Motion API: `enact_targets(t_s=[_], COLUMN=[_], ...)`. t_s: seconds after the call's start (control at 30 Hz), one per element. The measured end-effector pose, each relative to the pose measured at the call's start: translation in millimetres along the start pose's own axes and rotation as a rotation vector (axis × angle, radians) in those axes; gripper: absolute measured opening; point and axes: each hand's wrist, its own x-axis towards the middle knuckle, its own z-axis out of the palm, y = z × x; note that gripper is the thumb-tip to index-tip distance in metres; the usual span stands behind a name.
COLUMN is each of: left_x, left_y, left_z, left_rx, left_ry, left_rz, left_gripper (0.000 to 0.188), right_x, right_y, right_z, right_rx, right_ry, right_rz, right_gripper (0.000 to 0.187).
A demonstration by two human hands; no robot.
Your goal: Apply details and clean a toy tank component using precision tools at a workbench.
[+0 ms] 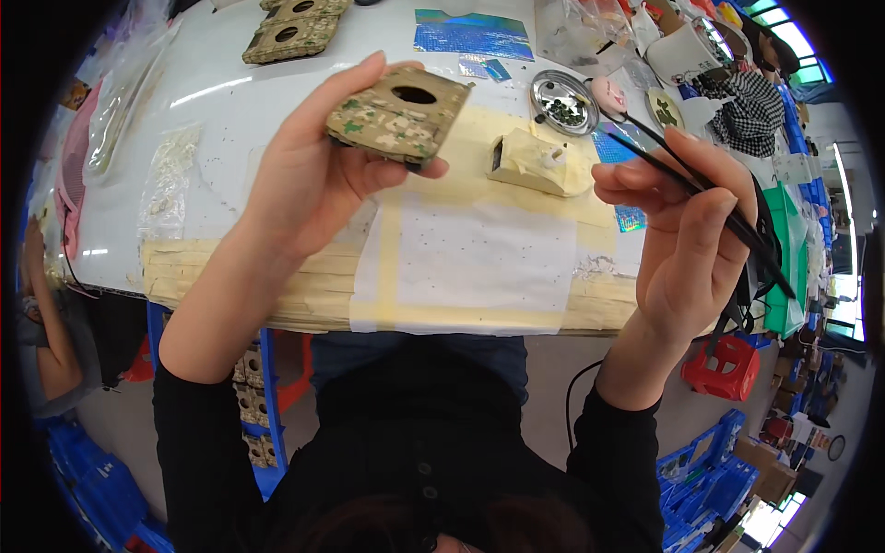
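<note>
My left hand grips a camouflage-patterned model tank hull by its edges, raised above the table and tilted. A dark round hole opens in its top face. Black tweezers are in my right hand, between thumb and fingers, their tips pointing up and left. Those tips appear near a round metal dish with small dark green parts and a pinkish rounded thing; whether they hold anything is too small to tell. Between my hands sits a tape-covered, cream-coloured block with a short post on top.
White paper is taped along the near table edge. More camouflage hulls and a shiny blue sheet lie at the back. A clear bag is at left, a green bin at right. Another person's arm shows far left.
</note>
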Motion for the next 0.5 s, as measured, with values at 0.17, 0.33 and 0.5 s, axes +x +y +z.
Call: enact_targets(t_s=[0.17, 0.33, 0.5], left_x=[-13.3, -34.0, -44.2], left_y=[18.3, 27.9, 32.5], left_z=[-39.3, -67.4, -70.8], left_rx=[0.295, 0.563, 0.921], left_ry=[0.028, 0.233, 0.406], left_rz=[0.113, 0.120, 0.171], left_gripper=[0.044, 0.043, 0.045], right_x=[-46.6, -86.5, -96.5], right_y=[-8.6, -7.0, -2.5], right_z=[-19.4, -36.6, -40.8], right_rx=[-0.072, -0.214, -0.215], right_ry=[0.163, 0.226, 0.318], right_rz=[0.144, 0.288, 0.289], right_gripper=[0.021, 0.020, 0.022])
